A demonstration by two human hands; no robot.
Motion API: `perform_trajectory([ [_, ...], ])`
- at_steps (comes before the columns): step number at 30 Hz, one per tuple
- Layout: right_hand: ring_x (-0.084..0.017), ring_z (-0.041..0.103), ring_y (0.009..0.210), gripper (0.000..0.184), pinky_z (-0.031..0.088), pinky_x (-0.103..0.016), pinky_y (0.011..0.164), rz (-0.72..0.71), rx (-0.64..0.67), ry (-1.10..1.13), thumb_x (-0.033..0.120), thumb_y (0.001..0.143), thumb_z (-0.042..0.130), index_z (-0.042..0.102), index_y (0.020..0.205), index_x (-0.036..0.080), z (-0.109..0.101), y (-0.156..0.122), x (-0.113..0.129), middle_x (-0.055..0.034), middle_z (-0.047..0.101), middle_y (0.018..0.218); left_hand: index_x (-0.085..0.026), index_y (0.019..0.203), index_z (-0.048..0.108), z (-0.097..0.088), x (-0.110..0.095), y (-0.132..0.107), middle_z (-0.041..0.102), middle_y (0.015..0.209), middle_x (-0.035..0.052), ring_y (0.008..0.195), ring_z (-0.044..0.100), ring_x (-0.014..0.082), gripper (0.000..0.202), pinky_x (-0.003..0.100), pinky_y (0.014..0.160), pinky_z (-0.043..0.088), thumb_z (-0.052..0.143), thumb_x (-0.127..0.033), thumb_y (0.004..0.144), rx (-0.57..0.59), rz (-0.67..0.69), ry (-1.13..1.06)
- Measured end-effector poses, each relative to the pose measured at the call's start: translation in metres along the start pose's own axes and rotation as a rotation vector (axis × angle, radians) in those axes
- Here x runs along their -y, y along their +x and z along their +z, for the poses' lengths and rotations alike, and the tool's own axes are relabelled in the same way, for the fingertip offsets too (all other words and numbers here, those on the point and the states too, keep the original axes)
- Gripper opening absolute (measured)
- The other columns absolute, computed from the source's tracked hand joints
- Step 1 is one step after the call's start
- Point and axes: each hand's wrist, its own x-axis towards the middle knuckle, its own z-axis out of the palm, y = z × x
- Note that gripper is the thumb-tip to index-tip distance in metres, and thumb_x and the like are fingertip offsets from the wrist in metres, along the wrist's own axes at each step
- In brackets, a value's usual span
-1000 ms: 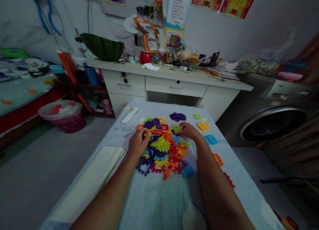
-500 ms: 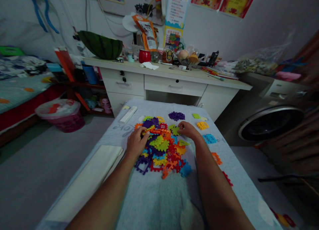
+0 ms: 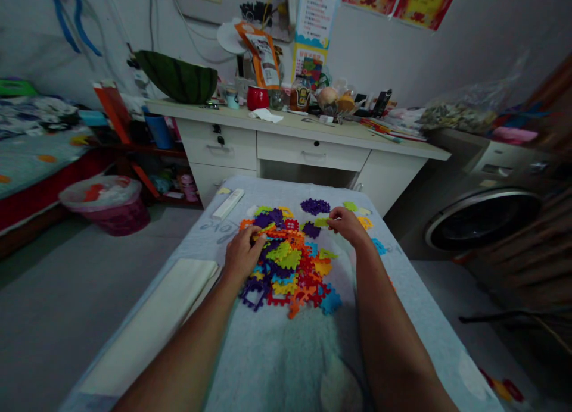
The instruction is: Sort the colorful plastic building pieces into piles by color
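A pile of colourful plastic interlocking building pieces (image 3: 286, 258) lies on the cloth-covered table. My right hand (image 3: 349, 226) pinches a light green interlocking piece (image 3: 320, 221) just right of the pile's far side. A small purple piece (image 3: 311, 230) lies below and left of that green piece. At the pile's left edge, my left hand (image 3: 243, 251) is closed on a yellow interlocking piece (image 3: 268, 228), its fingertips partly hidden among orange pieces. Beyond the pile sits a separate purple group (image 3: 315, 206). Along the right side are a green piece (image 3: 350, 206), yellow pieces (image 3: 365, 222) and blue pieces (image 3: 379, 246).
A white box-like strip (image 3: 229, 204) lies at the table's far left, and a folded white cloth (image 3: 156, 317) along its left edge. Behind stands a white desk (image 3: 308, 153) with a watermelon half (image 3: 179, 78). A washing machine (image 3: 487, 203) is at right, a pink basket (image 3: 105, 206) at left.
My right hand has moved slightly right and away from the pile, carrying the green piece and uncovering a purple one. My left hand stays at the pile's left edge.
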Motion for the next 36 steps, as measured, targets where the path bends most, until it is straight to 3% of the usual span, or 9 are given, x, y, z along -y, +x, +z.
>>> perform_trajectory([
  [3,-0.013,0.056,0.056,0.012,0.041,-0.022,0.053,-0.014,-0.115,-0.038,0.018,0.066,0.061,0.052,0.074,0.02,-0.004,0.004,-0.006,0.0033,0.058,0.062,-0.024,0.104,0.063,0.0,0.0,0.0,0.068,0.106,0.0039,0.099,0.063,0.021,0.03,0.033,0.086,0.046,0.048,-0.045,0.088,0.001,-0.006,0.0],
  [6,-0.013,0.055,0.062,0.013,0.042,-0.023,0.059,-0.029,-0.168,-0.224,0.013,0.065,0.059,0.056,0.076,0.02,-0.005,0.006,-0.014,0.0033,0.059,0.065,-0.024,0.103,0.063,0.0,0.0,0.0,0.069,0.106,0.0039,0.098,0.063,0.0208,0.029,0.033,0.086,0.046,0.048,-0.044,0.088,-0.004,0.0,-0.007],
  [12,-0.016,0.059,0.078,0.024,0.043,-0.025,0.073,0.009,-0.024,-0.542,0.002,0.063,0.063,0.064,0.078,0.02,-0.008,0.003,-0.023,-0.0003,0.066,0.082,-0.024,0.104,0.063,0.001,0.002,0.0,0.069,0.106,0.0037,0.1,0.063,0.0209,0.03,0.032,0.085,0.046,0.048,-0.046,0.089,-0.001,-0.007,0.005],
  [18,-0.018,0.061,0.09,0.023,0.045,-0.026,0.079,0.03,0.071,-0.63,0.012,0.065,0.074,0.066,0.085,0.021,-0.015,-0.001,-0.026,-0.0046,0.066,0.099,-0.024,0.104,0.063,0.0,0.0,0.0,0.069,0.106,0.004,0.098,0.062,0.0208,0.031,0.032,0.084,0.046,0.047,-0.046,0.089,0.004,-0.001,0.004],
  [24,-0.021,0.061,0.1,0.051,0.046,-0.028,0.086,0.002,0.057,-0.689,0.005,0.063,0.072,0.063,0.112,0.021,-0.007,0.001,-0.031,-0.0085,0.063,0.113,-0.024,0.105,0.062,0.0,0.001,0.0,0.068,0.107,0.0037,0.1,0.062,0.0211,0.03,0.032,0.087,0.046,0.047,-0.045,0.089,-0.001,0.0,0.002],
  [29,-0.022,0.063,0.096,0.043,0.046,-0.028,0.085,-0.014,0.142,-0.735,0.01,0.062,0.076,0.068,0.104,0.019,-0.011,0.016,-0.028,-0.0103,0.065,0.11,-0.024,0.105,0.062,0.002,0.003,0.001,0.069,0.107,0.0038,0.1,0.063,0.021,0.031,0.032,0.085,0.047,0.047,-0.047,0.089,-0.001,0.0,-0.002],
  [32,-0.02,0.063,0.093,0.04,0.047,-0.028,0.082,-0.059,0.04,-0.668,0.019,0.066,0.078,0.067,0.104,0.018,-0.028,0.035,-0.027,-0.0091,0.067,0.105,-0.024,0.106,0.062,0.002,0.004,0.001,0.069,0.107,0.0035,0.099,0.063,0.0208,0.031,0.032,0.084,0.047,0.047,-0.047,0.089,-0.004,0.007,0.002],
  [36,-0.019,0.063,0.087,0.028,0.046,-0.028,0.077,0.003,-0.227,-0.655,0.023,0.07,0.076,0.067,0.096,0.017,-0.06,0.065,-0.034,-0.007,0.069,0.097,-0.024,0.105,0.062,0.002,0.004,0.001,0.069,0.106,0.0039,0.098,0.063,0.0208,0.032,0.032,0.083,0.047,0.047,-0.046,0.09,0.001,0.017,0.008],
])
